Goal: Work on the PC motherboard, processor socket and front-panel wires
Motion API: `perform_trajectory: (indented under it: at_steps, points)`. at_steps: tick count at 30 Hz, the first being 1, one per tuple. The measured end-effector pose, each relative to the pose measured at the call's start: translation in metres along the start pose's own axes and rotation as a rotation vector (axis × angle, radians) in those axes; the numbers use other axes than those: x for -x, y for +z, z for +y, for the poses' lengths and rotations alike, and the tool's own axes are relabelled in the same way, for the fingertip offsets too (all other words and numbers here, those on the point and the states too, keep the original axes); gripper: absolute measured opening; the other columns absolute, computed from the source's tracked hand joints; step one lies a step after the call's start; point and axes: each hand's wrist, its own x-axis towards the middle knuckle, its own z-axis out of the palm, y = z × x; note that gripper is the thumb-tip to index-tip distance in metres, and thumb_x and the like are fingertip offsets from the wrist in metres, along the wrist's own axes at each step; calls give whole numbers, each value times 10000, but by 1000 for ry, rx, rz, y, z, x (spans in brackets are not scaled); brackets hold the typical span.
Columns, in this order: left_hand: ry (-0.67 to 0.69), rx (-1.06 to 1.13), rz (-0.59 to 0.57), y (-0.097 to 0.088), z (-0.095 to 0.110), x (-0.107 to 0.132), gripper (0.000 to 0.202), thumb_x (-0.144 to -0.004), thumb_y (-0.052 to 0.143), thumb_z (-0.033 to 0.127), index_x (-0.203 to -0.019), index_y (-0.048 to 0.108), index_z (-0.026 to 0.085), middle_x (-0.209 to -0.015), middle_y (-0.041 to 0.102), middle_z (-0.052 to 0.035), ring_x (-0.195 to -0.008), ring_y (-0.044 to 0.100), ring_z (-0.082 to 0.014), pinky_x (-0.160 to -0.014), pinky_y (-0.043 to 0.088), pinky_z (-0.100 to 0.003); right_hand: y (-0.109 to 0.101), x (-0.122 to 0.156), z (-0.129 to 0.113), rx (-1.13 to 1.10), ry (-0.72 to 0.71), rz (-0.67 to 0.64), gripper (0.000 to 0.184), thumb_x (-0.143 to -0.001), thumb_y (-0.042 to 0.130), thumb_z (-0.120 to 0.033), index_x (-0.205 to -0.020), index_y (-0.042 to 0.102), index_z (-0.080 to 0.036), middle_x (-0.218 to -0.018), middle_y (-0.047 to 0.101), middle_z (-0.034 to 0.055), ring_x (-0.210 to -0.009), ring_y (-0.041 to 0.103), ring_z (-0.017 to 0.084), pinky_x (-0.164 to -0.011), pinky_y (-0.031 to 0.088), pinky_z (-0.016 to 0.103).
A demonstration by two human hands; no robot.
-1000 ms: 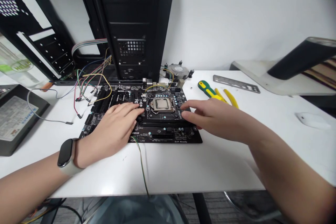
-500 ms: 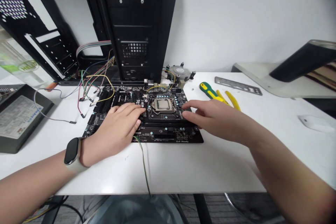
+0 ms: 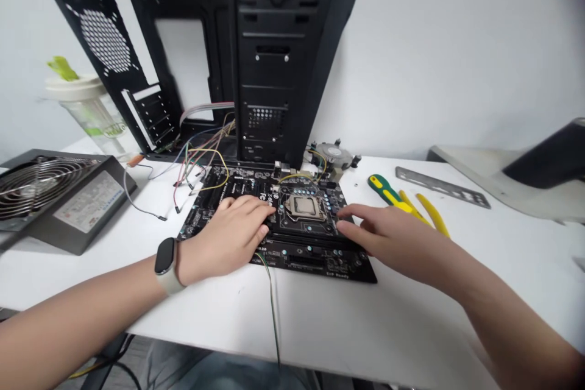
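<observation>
A black motherboard (image 3: pixel 305 251) lies flat on the white table (image 3: pixel 347 323), with a bare silver CPU (image 3: pixel 304 207) in its socket. My left hand (image 3: pixel 231 235), a watch on its wrist, rests palm down on the board's left half, fingers stretched toward the socket. My right hand (image 3: pixel 388 237) lies on the board's right edge, fingers extended and pointing at the socket. Neither hand holds anything.
An open black computer case (image 3: pixel 269 55) stands behind the board with coloured wires (image 3: pixel 201 161) trailing out. A power supply (image 3: pixel 59 195) and a plastic cup (image 3: pixel 91 113) sit at left. A cooler fan (image 3: pixel 333 155), a green-yellow screwdriver (image 3: pixel 386 189), yellow pliers (image 3: pixel 427 210) and a metal I/O plate (image 3: pixel 441 186) lie at right.
The view has tilted up and shifted left, showing more of the case, the power supply and the cup. Both hands stay in the same places on the board.
</observation>
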Motion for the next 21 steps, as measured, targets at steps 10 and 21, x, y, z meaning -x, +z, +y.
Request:
perform_trajectory:
  at_steps: [10, 21]
  points:
    - [-194, 161, 256, -46, -19, -1, 437, -922, 412, 360, -1280, 500, 125, -1294, 595, -135, -1188, 545, -257, -1021, 426, -445, 2, -6, 7, 30, 70, 52, 525, -913, 285, -569, -1049, 660, -227, -745, 692, 74, -748, 656, 276, -638, 489, 413]
    - [-519, -115, 109, -94, -58, 32, 319, -854, 427, 424, -691, 583, 199, -639, 612, -27, -561, 531, -162, -562, 367, -288, 27, -12, 13, 50, -215, 358, 444, -914, 375, -528, -1009, 665, -205, -1167, 651, 111, -855, 687, 256, -681, 580, 435]
